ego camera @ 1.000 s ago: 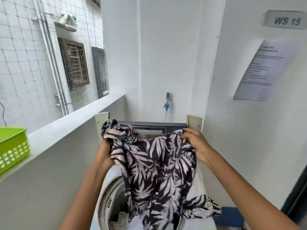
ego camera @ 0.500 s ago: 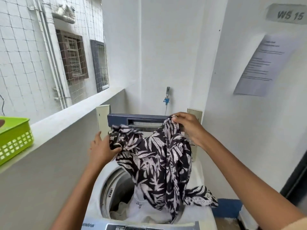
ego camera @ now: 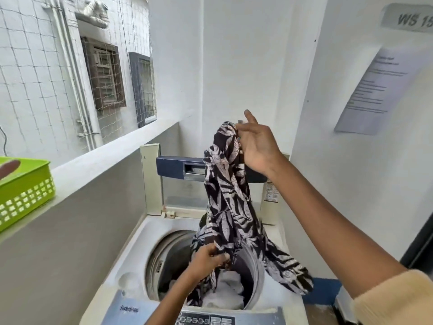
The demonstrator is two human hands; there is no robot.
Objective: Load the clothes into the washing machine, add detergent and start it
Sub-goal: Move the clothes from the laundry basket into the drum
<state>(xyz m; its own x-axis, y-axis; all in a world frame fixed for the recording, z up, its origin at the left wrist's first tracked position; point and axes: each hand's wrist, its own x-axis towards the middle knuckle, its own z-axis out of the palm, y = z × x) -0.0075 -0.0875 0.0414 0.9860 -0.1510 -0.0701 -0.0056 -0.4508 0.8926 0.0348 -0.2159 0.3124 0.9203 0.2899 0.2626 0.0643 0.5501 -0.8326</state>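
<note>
A black garment with a white leaf print (ego camera: pixel 230 202) hangs over the open drum of a top-loading washing machine (ego camera: pixel 131 266). My right hand (ego camera: pixel 255 146) pinches its top end high up, in front of the raised lid (ego camera: pixel 173 167). My left hand (ego camera: pixel 208 256) grips the garment's lower part at the drum's mouth. One end of the cloth drapes over the machine's right rim. White clothes (ego camera: pixel 225 292) lie inside the drum. The control panel (ego camera: pixel 206 320) is at the front edge.
A green plastic basket (ego camera: pixel 25 193) stands on the ledge to the left. A grey half wall runs along the machine's left side, a white wall with a paper notice (ego camera: pixel 379 90) along its right. A blue tap (ego camera: pixel 239 123) is partly hidden behind the garment.
My left hand dropped from the garment's top corner down to the drum mouth and now grips its lower part. My right hand lifted its end higher. The cloth hangs longer.
</note>
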